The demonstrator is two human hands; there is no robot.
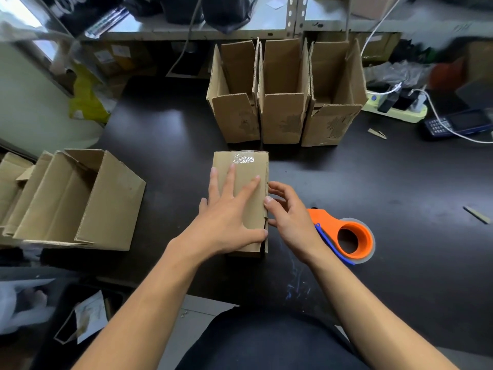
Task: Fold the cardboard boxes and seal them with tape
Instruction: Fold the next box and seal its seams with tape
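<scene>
While the left hand (229,209) presses flat on the cardboard box (250,166), fingers straight, the right hand (289,212) pinches its side edge

This looks like a small packing or stockroom workspace. A dark table (165,134) carries three open cardboard boxes (284,102) standing in a row at its far side, with an orange tape dispenser (349,236) nearer than them and a power strip (394,108) with white cables to their right. Behind the boxes runs a metal shelf (266,22) holding dark bags; left of them lie more open cartons (72,198).
</scene>
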